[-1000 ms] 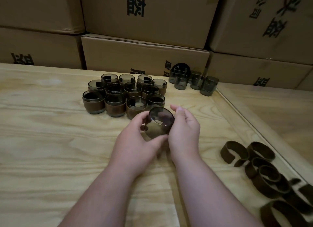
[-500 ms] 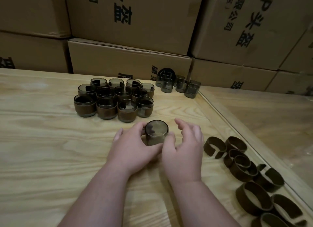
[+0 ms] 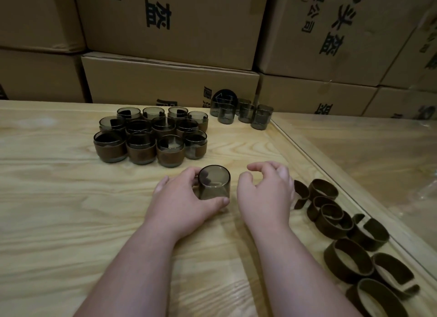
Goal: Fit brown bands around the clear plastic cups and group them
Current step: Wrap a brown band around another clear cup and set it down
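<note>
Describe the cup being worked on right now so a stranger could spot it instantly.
Start at the light wooden table in front of the stacked cardboard boxes. Nearer than the cluster of brown-banded cups, one smoky clear cup stands alone in the left hand. Unlike those neighbours it wears no band, and it is the only cup being held.

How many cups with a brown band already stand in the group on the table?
12, in three rows of four: back row, middle row, front row. More could be hidden behind them, though none seems to be.
</note>
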{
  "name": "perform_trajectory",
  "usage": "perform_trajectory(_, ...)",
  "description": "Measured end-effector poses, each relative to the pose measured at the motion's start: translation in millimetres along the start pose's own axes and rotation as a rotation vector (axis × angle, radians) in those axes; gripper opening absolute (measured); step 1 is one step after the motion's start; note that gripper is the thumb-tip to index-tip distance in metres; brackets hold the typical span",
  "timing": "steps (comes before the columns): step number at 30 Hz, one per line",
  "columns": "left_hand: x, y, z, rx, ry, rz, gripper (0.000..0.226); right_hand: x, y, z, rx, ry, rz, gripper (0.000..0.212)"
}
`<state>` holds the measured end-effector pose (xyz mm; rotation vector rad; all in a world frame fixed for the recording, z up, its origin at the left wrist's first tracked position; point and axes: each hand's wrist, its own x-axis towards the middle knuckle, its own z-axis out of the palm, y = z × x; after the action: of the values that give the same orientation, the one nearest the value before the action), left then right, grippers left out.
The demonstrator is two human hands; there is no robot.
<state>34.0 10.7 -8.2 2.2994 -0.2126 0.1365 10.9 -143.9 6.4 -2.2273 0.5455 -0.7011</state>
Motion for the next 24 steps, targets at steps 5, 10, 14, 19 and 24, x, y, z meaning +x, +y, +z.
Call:
perform_trajectory(5,-1.2,1.8,-1.6,-0.027,-0.028,0.018,0.083,1.4,-0.9,-1.5,-0.01,-0.025,-0.019,0.017)
perform_trajectory(10,-2.7,0.8,-1.4,0.005,-0.035,0.011,0.085,3.6,2.2,-5.5,-0.044,0.044,-0.031,0.02)
perform_trajectory(14,-2.8,1.2,-1.8,-0.048,-0.043,0.008,0.095,5.2,3.7,-1.5,0.059,-0.063,-0.037,0.021)
perform_trajectory(19,-3.7,-2.1,-0.1,-0.196,-0.047,-0.028,0.101,5.2,2.9,6.1,0.071,-0.082,-0.08,0.024)
perform_trajectory(24,-2.3,-4.2,1.4,-0.246,-0.028,-0.035,0.093,6.9,4.2,8.4,0.061,-0.062,-0.033,0.027)
